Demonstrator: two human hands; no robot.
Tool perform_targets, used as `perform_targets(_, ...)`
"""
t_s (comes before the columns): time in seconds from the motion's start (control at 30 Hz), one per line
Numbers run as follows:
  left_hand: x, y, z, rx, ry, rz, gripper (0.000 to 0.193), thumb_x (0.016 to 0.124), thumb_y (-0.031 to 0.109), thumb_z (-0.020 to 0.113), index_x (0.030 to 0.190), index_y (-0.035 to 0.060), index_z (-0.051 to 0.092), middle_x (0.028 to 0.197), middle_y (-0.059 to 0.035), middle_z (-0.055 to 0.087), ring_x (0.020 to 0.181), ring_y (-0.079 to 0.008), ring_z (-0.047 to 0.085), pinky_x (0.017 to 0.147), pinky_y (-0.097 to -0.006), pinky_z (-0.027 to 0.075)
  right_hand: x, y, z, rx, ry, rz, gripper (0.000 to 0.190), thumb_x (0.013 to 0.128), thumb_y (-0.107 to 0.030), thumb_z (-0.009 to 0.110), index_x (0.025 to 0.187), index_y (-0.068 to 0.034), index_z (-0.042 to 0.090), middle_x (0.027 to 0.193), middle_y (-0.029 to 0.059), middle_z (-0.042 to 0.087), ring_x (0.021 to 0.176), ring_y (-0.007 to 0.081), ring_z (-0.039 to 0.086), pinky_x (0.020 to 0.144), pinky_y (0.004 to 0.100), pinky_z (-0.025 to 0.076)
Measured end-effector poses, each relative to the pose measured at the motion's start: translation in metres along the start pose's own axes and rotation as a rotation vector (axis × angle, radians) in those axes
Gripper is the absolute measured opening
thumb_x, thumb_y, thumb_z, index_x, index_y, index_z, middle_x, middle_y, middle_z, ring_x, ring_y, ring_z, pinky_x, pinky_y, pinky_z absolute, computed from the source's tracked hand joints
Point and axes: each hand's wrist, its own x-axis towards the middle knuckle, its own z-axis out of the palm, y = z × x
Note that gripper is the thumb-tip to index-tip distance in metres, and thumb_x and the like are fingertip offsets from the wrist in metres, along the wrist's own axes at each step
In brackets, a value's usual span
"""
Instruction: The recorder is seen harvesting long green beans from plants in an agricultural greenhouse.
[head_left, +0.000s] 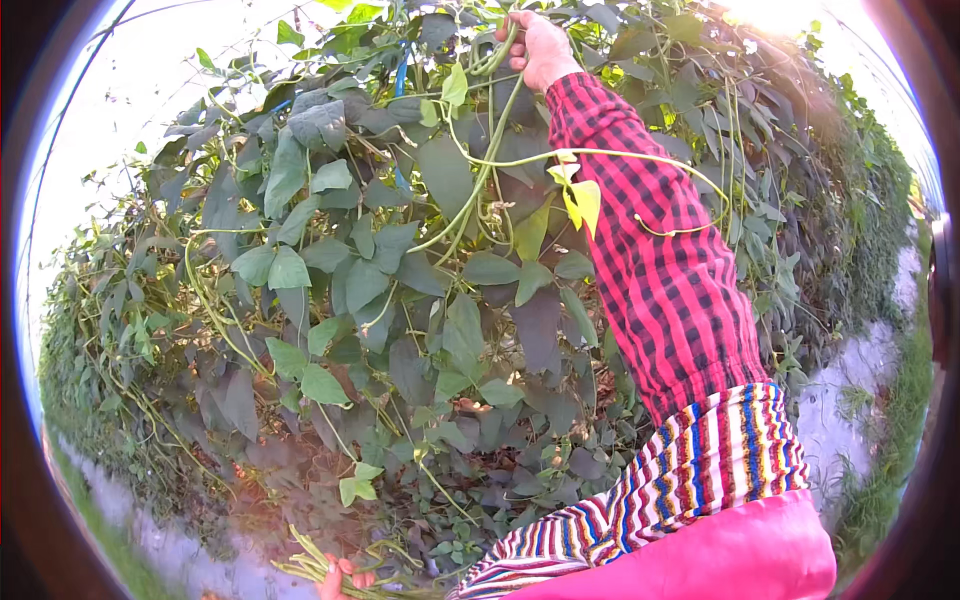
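High in the foliage, my right hand (541, 51) has its fingers curled around green long bean pods (495, 58). Long pods (486, 174) hang down from near that hand through the leaves. My left hand (341, 579), partly cut off by the bottom edge, grips a bunch of picked long beans (307, 561). Their ends stick out on both sides of its fingers. A pale vine tendril (637, 153) with yellow-green leaves (582, 196) crosses in front of my right sleeve (660, 240).
A dense wall of climbing bean plants (360, 277) fills the view, with a blue cord (403, 71) among the leaves. Pale ground sheeting (847, 390) runs along its foot, bordered by grass (892, 457). Bright pink cloth (697, 551) covers part of my body below.
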Motion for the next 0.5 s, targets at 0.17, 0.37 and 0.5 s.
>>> perform_targets(0.17, -0.005, -0.004, 0.000, 0.053, 0.036, -0.024, 0.017, 0.087, 0.016, 0.053, 0.099, 0.0042, 0.052, 0.086, -0.0034, 0.055, 0.080, -0.0173, 0.053, 0.071, -0.0332, 0.045, 0.001, -0.008, -0.034, -0.058, -0.097, 0.062, 0.019, 0.086, -0.020, 0.046, 0.089, -0.003, 0.053, 0.070, 0.0061, 0.057, 0.047, 0.0068, 0.035, 0.037, 0.0215, 0.025)
perform_targets(0.37, -0.013, -0.006, 0.021, 0.044, 0.003, -0.031, 0.018, 0.085, 0.013, 0.055, 0.100, 0.0030, 0.052, 0.085, -0.0045, 0.055, 0.075, -0.0152, 0.052, 0.063, -0.0299, 0.043, -0.017, -0.015, -0.046, -0.215, -0.186, 0.195, 0.019, 0.085, -0.017, 0.043, 0.084, -0.003, 0.054, 0.065, 0.0000, 0.053, 0.045, 0.0048, 0.031, 0.037, 0.0199, 0.025)
perform_targets(0.5, -0.017, -0.011, 0.033, 0.055, 0.054, -0.053, 0.019, 0.084, 0.011, 0.055, 0.100, 0.0022, 0.051, 0.081, -0.0052, 0.055, 0.067, -0.0143, 0.050, 0.058, -0.0278, 0.039, -0.016, -0.007, -0.060, -0.248, -0.190, 0.251, 0.021, 0.084, -0.014, 0.043, 0.092, 0.001, 0.056, 0.058, -0.0036, 0.047, 0.040, 0.0046, 0.026, 0.035, 0.0204, 0.022)
